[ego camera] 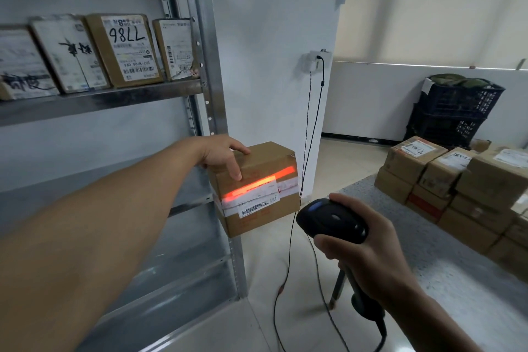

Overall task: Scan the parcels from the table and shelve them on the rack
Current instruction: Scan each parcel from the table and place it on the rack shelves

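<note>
At lower right, closest to the camera, the right hand [368, 248] is wrapped around the handle of a black barcode scanner [333, 218], fingers curled tight on it, with the scanner's head aimed at a brown cardboard parcel [257, 194]. Just beyond, the left hand [220, 154] holds that parcel in the air by its upper left corner, 1 digit pressed down the front face and another lying across the top edge; a red scan line glows across the white label [254, 194], above the barcode. The parcel hangs in front of the metal rack [100, 103], beside its upright post. To the right, a grey table [414, 237] carries stacked parcels [457, 180] along its far side. A dark cable [308, 134] drops from a wall plug [313, 61]. Farther back, 4 shelved parcels [123, 48] stand leaning on the rack's upper shelf, and 2 black crates [454, 111] sit stacked by the far wall
</note>
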{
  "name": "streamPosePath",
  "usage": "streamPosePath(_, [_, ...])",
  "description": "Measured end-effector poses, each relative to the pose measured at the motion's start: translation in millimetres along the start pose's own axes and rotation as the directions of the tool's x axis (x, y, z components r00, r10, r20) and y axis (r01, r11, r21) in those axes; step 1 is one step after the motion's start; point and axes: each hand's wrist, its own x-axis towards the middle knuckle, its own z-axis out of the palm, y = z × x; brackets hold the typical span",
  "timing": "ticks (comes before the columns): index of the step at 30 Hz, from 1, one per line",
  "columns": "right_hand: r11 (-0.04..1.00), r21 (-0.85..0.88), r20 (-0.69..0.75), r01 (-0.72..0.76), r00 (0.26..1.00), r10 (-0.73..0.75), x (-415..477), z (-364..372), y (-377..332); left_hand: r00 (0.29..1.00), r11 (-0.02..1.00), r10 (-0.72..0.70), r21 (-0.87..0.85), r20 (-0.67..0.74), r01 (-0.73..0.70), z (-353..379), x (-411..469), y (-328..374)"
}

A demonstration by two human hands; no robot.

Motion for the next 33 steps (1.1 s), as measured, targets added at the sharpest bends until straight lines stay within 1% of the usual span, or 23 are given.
streamPosePath(14, [1.000,-0.013,0.016,0.005,1.000,-0.005,-8,3,-1,0.999,0.999,-0.025,-0.026,-0.036,0.024,-1,-12,-15])
streamPosePath(19, [1.000,-0.007,0.013,-0.017,1.000,0.017,-11,3,1,0.999,0.999,-0.029,-0.042,-0.045,0.027,0,-13,-20])
streamPosePath(25, [1.000,0.008,-0.009,0.010,1.000,-0.009,-15,2,-2,0.999,0.994,-0.030,-0.110,-0.043,0.026,1,-17,-26])
streamPosePath(28, [1.000,0.014,0.005,0.018,1.000,-0.018,-14,2,-5,0.998,0.990,-0.044,-0.134,-0.045,0.037,2,-23,-30])
streamPosePath(33, [1.000,0.019,-0.010,-0.005,1.000,0.006,-10,9,-6,0.998,0.956,-0.045,-0.292,-0.047,0.029,7,-31,-61])
